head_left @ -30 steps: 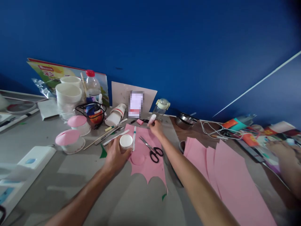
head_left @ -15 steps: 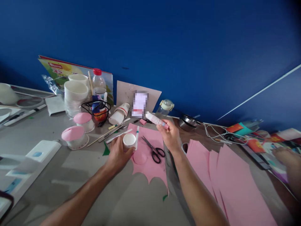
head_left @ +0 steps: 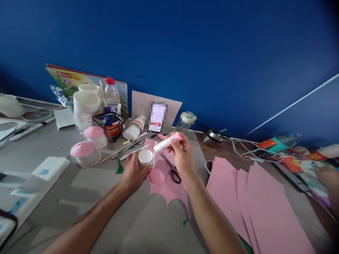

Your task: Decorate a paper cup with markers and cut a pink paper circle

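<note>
Two pink-topped cups (head_left: 85, 159) done, held white cup (head_left: 145, 158) uncovered.
Left to right: topped cups on counter (head_left: 148, 225); left hand (head_left: 131, 173) clamped round white cup; loose pink disc (head_left: 157, 176) on pink sheet (head_left: 169, 193); right hand (head_left: 183, 156) gripping pink-and-white stick (head_left: 164, 143). Versus earlier frame: stick's white end swung down nearer cup, left hand unmoved.

The single view came from a camera worn on the person's head, facing forward and down, close above the surface (head_left: 106, 211). The blue wall (head_left: 169, 53) filled the upper part; both hands (head_left: 134, 169) sat near the frame's middle.
</note>
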A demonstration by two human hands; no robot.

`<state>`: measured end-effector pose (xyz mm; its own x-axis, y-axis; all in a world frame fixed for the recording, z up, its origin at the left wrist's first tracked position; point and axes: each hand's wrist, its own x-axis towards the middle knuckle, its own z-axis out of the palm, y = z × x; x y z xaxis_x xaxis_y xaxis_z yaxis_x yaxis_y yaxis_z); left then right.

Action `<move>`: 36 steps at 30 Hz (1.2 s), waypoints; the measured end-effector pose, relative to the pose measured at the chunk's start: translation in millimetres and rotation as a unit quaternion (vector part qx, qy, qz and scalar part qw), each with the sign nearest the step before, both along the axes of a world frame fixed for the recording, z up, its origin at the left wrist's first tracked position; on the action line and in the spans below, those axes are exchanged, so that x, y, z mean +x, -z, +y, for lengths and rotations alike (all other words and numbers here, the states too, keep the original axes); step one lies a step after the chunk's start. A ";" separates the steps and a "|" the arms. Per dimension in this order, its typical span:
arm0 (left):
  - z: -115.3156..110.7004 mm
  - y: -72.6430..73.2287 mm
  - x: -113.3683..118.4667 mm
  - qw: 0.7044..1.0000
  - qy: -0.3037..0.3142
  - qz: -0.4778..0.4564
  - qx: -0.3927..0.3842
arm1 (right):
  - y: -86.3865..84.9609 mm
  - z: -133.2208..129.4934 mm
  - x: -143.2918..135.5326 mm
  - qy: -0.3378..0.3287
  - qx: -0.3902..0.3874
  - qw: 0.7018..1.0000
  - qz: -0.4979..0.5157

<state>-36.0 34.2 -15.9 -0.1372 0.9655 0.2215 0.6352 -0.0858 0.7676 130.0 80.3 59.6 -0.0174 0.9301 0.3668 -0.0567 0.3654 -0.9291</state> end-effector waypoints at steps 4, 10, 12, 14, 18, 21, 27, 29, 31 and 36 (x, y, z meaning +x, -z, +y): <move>0.2 2.6 -0.4 1.000 -0.005 0.007 0.002 | 9.3 0.2 -12.9 -0.011 0.030 0.998 -0.051; 1.3 3.1 -0.2 1.000 -0.005 0.007 -0.014 | 24.8 6.3 -16.2 -0.031 0.024 0.996 -0.076; 1.7 3.6 -0.2 1.000 -0.009 0.007 -0.013 | 27.6 8.1 -16.6 -0.022 0.025 0.997 -0.076; 2.2 4.5 -0.3 1.000 -0.007 0.008 -0.010 | 29.8 9.4 -17.6 -0.017 0.028 0.997 -0.071; 2.8 6.3 -1.1 1.000 -0.005 0.009 -0.003 | 34.2 10.5 -19.8 -0.010 0.039 0.996 -0.085; 2.6 6.8 -1.4 1.000 -0.002 0.009 -0.002 | 37.2 10.9 -20.7 -0.009 0.056 0.993 -0.105; 1.8 6.2 -1.6 1.000 0.002 0.012 0.002 | 40.7 13.4 -21.5 -0.015 0.069 0.990 -0.119; 1.6 6.0 -1.8 1.000 0.001 0.013 -0.003 | 41.0 14.3 -21.1 -0.012 0.063 0.990 -0.122; 1.5 5.7 -1.9 1.000 0.000 0.014 -0.006 | 40.6 14.9 -20.3 -0.014 0.063 0.990 -0.123; 1.2 4.5 -1.4 1.000 0.004 0.011 -0.007 | 36.9 14.2 -17.7 -0.014 0.066 0.990 -0.127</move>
<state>-37.4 35.4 -20.5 -0.1238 0.9695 0.2113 0.6515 -0.0812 0.7543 112.3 94.6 22.7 -0.1498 0.8727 0.4647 0.1615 0.4852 -0.8593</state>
